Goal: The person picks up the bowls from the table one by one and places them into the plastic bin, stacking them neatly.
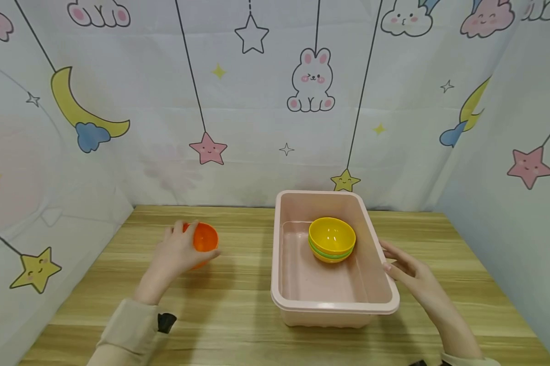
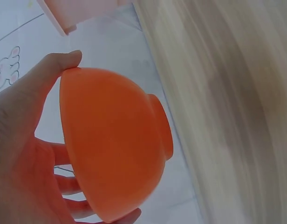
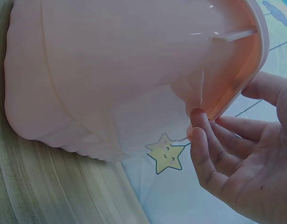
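Note:
My left hand (image 1: 176, 251) grips an orange bowl (image 1: 205, 238) across its rim, thumb on one side and fingers on the other. In the left wrist view the smooth outer wall and foot ring of this orange bowl (image 2: 115, 144) show, with the thumb at the rim. My right hand (image 1: 414, 277) holds the right side rim of a pale pink plastic bin (image 1: 334, 306), thumb at the rim and fingers under its lip. Inside the bin is a nested stack of bowls, a yellow bowl (image 1: 332, 236) on top and a green rim below it.
The bin stands on a wood-grain table (image 1: 238, 305), right of the middle. A white cloth (image 1: 256, 112) printed with stars, a rabbit and clouds hangs behind the table and along both sides.

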Demonstrator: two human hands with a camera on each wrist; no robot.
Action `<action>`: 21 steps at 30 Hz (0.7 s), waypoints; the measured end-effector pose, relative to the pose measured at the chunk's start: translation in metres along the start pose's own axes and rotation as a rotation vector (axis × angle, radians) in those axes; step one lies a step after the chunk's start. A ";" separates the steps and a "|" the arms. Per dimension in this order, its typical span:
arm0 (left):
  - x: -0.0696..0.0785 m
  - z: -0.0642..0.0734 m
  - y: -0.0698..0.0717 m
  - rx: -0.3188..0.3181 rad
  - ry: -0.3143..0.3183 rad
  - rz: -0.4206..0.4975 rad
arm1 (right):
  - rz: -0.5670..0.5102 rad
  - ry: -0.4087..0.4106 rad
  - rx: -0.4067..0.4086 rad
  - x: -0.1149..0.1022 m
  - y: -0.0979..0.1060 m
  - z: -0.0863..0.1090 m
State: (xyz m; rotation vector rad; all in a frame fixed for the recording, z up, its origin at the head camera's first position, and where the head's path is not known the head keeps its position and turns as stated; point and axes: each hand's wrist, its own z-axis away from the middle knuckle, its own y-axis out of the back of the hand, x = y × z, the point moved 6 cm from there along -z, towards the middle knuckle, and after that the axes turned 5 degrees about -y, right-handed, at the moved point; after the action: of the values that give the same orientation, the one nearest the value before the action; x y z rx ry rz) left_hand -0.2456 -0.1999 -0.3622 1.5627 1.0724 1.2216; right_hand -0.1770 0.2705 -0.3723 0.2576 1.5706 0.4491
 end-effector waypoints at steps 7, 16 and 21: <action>0.020 0.000 0.011 0.021 -0.045 -0.001 | -0.002 0.004 -0.004 0.000 0.000 0.000; 0.043 0.000 0.020 0.039 -0.078 0.000 | 0.001 0.007 -0.002 -0.001 0.000 0.000; 0.053 -0.001 0.025 0.050 -0.085 0.009 | 0.000 0.006 0.000 0.000 0.000 -0.001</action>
State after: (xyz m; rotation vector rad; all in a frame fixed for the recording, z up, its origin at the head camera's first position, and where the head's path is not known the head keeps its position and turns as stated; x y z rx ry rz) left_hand -0.2360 -0.1555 -0.3250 1.6440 1.0492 1.1314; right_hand -0.1775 0.2699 -0.3720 0.2559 1.5767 0.4500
